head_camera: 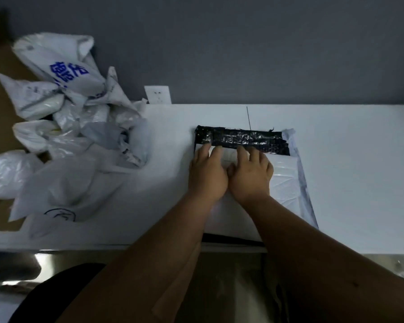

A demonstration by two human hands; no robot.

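Observation:
A white plastic mailer bag [286,180] lies flat on the white table [359,183], its far flap [243,139] turned back to show a black, shiny inner side. My left hand [207,172] and my right hand [251,176] lie side by side on the bag just below that flap. The fingers of both hands are stretched forward and press down on the bag along the fold line, the fingertips reaching the black strip's near edge. Both forearms cover the bag's near part.
A heap of crumpled white and grey mailer bags [70,127], one with blue print, covers the table's left end. A white wall socket [158,94] sits on the grey wall behind. A thin dark line [248,117] marks the table beyond the flap.

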